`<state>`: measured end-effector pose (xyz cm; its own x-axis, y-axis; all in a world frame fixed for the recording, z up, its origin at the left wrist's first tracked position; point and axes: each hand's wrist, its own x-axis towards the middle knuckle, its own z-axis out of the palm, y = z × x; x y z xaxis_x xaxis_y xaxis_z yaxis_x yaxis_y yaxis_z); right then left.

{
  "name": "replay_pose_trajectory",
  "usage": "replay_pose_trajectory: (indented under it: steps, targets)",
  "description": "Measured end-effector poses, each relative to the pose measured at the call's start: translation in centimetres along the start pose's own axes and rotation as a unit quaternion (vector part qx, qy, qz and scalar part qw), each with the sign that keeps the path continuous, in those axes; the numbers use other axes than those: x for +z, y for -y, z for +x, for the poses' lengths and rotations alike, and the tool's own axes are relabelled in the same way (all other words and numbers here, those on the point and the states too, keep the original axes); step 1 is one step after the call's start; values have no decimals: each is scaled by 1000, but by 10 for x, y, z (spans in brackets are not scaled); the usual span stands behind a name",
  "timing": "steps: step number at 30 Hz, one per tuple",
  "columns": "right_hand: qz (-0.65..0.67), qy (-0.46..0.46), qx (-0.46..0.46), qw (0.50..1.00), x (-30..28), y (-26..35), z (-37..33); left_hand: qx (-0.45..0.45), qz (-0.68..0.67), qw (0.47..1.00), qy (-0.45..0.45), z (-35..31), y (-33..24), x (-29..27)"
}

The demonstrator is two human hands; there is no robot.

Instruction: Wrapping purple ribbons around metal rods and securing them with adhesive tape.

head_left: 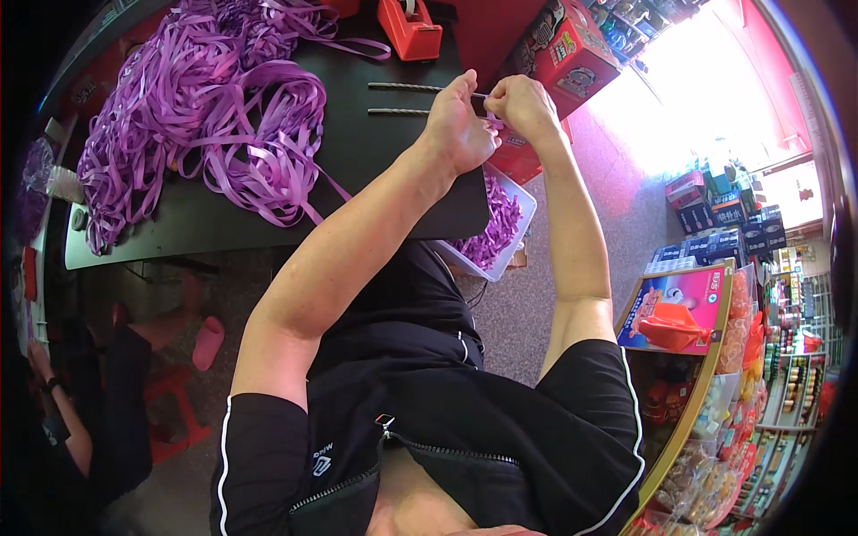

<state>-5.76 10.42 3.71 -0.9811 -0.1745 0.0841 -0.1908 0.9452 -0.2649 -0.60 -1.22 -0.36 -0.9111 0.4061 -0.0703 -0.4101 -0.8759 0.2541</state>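
- As the right hand (523, 109) pinches narrow on purple ribbon (492, 117) at the surface's (371, 152) right edge, the left hand (460, 128) curls over two metal rods (402, 87), its grip impossible to tell;
- ribbon heap (197, 98) sprawling along the left edge, red tape dispenser (418, 40) by the right;
- tub (529, 210) of purple pieces (494, 228) below the near right corner.

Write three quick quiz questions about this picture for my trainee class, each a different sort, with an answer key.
1. Which red office item stands on the table, to the right of the ribbon heap?
2. True or false: two metal rods stick out to the left of the person's left hand.
3. The strips in the plastic bin are: A) green; B) purple; C) yellow.

Key: 1. Tape dispenser. 2. True. 3. B.
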Motion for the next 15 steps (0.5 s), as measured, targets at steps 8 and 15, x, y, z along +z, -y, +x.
replay_pose_trajectory:
  steps: [8, 15]
  targets:
    - [200, 47, -11, 979, 20, -51, 30, 10, 10, 1000, -5, 3, 0, -5]
    - [322, 74, 29, 943, 36, -69, 24, 21, 25, 999, -8, -4, 0, 6]
